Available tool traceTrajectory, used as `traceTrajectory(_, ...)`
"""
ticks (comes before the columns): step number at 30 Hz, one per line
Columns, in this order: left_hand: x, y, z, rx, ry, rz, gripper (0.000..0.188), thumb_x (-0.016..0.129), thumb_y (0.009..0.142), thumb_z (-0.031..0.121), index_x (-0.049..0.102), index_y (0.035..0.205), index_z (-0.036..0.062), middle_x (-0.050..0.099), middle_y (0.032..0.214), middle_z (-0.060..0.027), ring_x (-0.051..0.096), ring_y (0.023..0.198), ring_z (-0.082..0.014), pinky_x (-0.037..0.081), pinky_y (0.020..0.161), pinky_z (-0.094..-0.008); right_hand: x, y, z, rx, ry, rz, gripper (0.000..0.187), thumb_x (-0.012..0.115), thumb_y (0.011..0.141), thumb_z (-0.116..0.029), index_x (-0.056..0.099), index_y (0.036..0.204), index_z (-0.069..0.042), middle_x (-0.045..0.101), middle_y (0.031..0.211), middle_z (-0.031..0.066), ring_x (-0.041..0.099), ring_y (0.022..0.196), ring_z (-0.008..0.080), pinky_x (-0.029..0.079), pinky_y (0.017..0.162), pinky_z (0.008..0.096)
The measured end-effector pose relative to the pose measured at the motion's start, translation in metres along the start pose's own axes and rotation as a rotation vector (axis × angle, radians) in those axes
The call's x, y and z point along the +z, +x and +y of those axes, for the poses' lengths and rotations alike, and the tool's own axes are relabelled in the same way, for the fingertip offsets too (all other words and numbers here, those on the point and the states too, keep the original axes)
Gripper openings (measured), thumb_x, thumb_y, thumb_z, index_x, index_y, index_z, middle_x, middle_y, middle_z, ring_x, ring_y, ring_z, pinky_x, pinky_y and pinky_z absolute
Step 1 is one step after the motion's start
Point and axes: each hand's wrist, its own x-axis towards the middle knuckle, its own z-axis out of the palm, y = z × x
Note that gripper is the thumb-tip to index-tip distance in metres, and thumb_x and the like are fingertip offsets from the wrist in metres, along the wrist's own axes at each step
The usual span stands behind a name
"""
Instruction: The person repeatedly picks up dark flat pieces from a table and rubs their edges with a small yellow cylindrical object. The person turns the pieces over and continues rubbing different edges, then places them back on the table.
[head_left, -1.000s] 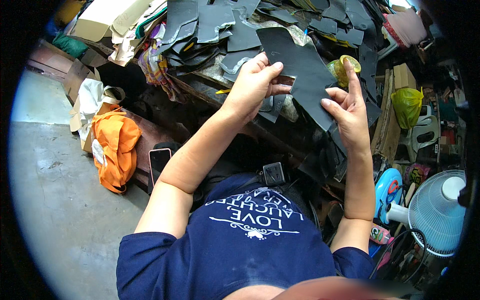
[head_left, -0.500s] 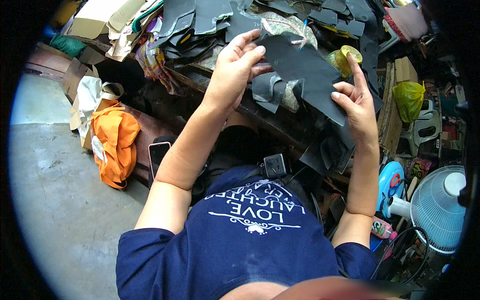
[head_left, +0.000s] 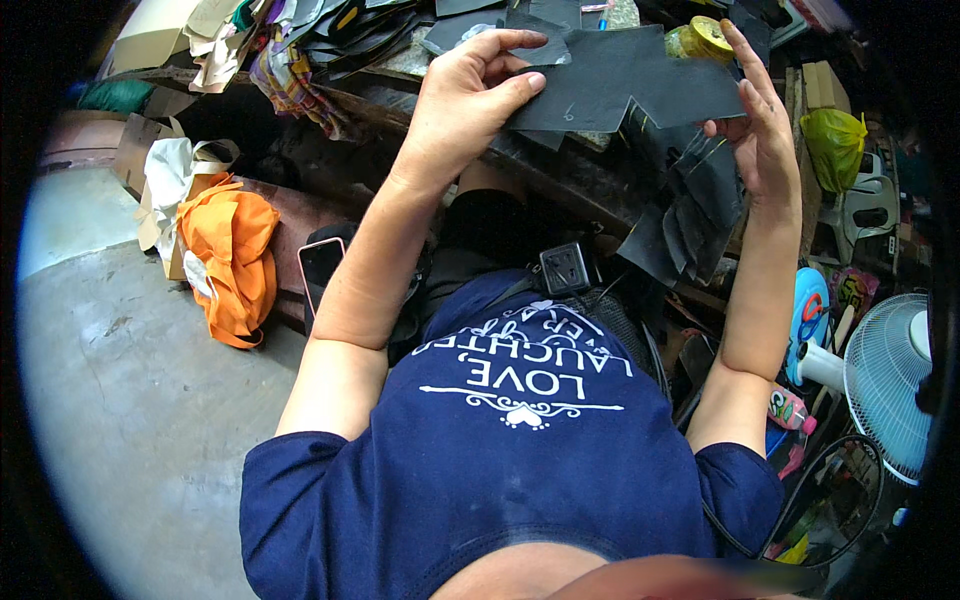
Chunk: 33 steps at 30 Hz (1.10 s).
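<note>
A flat black sheet (head_left: 620,80) with a notched lower edge is stretched between my hands above the cluttered workbench. My left hand (head_left: 475,95) pinches its left end, thumb on top. At the sheet's right end, my right hand (head_left: 765,135) holds the edge with its lower fingers and thumb, while the index finger points up. Just behind that hand is a yellow tape roll (head_left: 712,40). More black cut pieces (head_left: 690,215) hang down at the bench's near side, below the held sheet. Other black pieces (head_left: 375,35) lie piled to the left of my left hand.
A plaid cloth (head_left: 290,90) droops over the bench edge. An orange bag (head_left: 230,250) and a phone (head_left: 318,268) are at my left. On my right stand a white fan (head_left: 885,385) and a white plastic chair (head_left: 865,215), near a yellow-green plastic bag (head_left: 833,148).
The black sheet has turned from a slant to nearly level, its notched edge now toward me. My right hand has moved outward to the right, and the view has shifted.
</note>
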Motion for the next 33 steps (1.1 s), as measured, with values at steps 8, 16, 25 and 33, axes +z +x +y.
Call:
traceTrajectory(8, 0.006, -0.01, 0.013, -0.124, -0.118, -0.004, 0.038, 0.066, 0.088, 0.005, 0.058, 0.124, -0.002, 0.066, 0.086, -0.0019, 0.059, 0.072, -0.0047, 0.049, 0.066, -0.019, 0.002, -0.01, -0.001, 0.016, -0.081, -0.013, 0.072, 0.066, 0.089, -0.012, 0.029, 0.152, -0.007, 0.067, 0.092, 0.0091, 0.067, 0.069, 0.0111, 0.055, 0.059, 0.0206)
traceTrajectory(16, 0.01, -0.026, 0.028, -0.326, -0.352, -0.117, 0.051, 0.067, 0.088, 0.005, 0.049, 0.135, 0.0001, 0.063, 0.091, -0.0007, 0.059, 0.07, -0.0031, 0.049, 0.059, -0.0138, 0.011, -0.011, 0.013, 0.103, 0.033, 0.108, 0.075, 0.068, 0.088, -0.006, 0.027, 0.151, -0.007, 0.062, 0.077, 0.0054, 0.068, 0.064, 0.0121, 0.055, 0.052, 0.0203)
traceTrajectory(25, 0.021, -0.04, 0.025, -0.328, -0.246, -0.299, 0.048, 0.064, 0.091, 0.004, 0.038, 0.131, 0.0037, 0.058, 0.079, -0.0038, 0.059, 0.061, -0.0104, 0.05, 0.055, -0.0226, 0.02, -0.021, 0.0, 0.018, -0.119, 0.192, 0.083, 0.067, 0.081, 0.001, 0.026, 0.153, -0.008, 0.045, 0.141, 0.0117, 0.055, 0.062, 0.0065, 0.047, 0.049, 0.0197)
traceTrajectory(33, 0.015, -0.032, 0.043, 0.006, 0.065, -0.091, 0.038, 0.066, 0.091, 0.011, 0.051, 0.126, 0.0039, 0.063, 0.089, -0.0061, 0.062, 0.078, -0.0106, 0.05, 0.064, -0.024, 0.007, -0.018, -0.037, -0.062, -0.111, 0.398, 0.08, 0.066, 0.083, 0.0, 0.029, 0.153, -0.013, 0.06, 0.083, -0.0007, 0.048, 0.053, -0.0003, 0.045, 0.042, 0.0151)
